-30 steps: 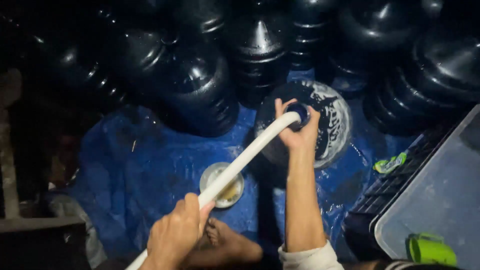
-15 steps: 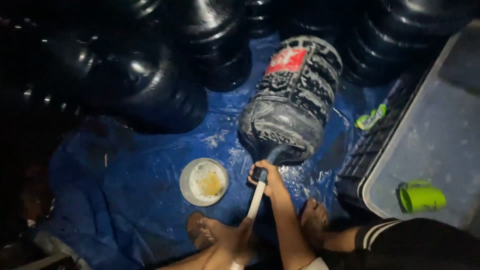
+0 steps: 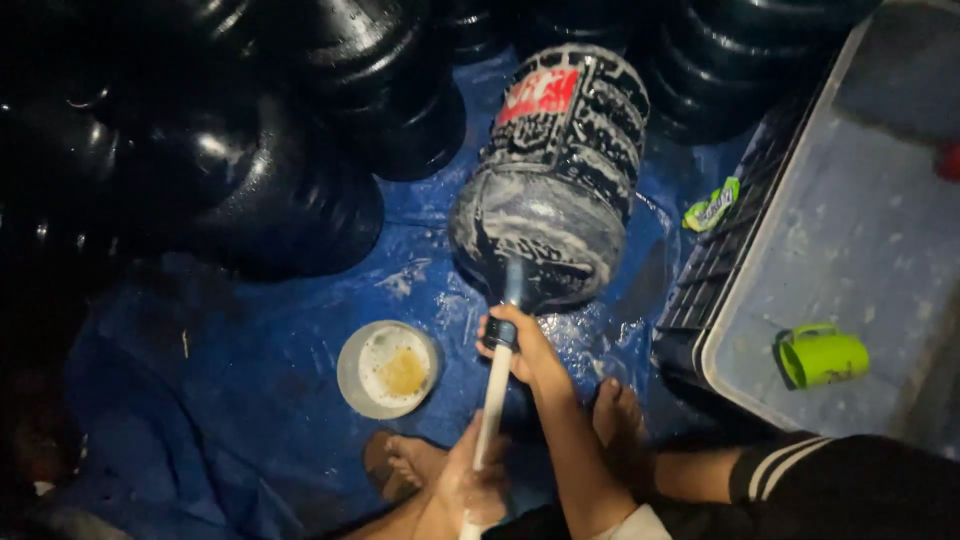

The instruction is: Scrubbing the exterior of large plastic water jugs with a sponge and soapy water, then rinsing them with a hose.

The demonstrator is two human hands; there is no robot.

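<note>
Large water jug (image 3: 560, 170), translucent dark plastic, ribbed walls, lying on its side on blue tarpaulin (image 3: 200, 400); neck pointing toward the wearer, shoulder coated in white soapy foam, red label patch on the upper wall. White tubular rod (image 3: 493, 400), smooth and rigid, entering the jug neck. Right hand (image 3: 520, 345) wrapped tight around the jug mouth and the rod where they meet. Left hand (image 3: 470, 490) closed around the lower rod near the bottom edge of the view. Tarpaulin wet, wrinkled, glossy with puddled suds beside the jug. Shallow round bowl (image 3: 388, 368), pale rim, yellowish residue inside, just left of the rod. Stacked dark jugs (image 3: 280, 180), rounded and shiny, behind. Grey plastic tub (image 3: 850, 230), matte, at right, with a green mug (image 3: 822, 356) on its side within. Bare feet (image 3: 615, 420) on the tarpaulin.
</note>
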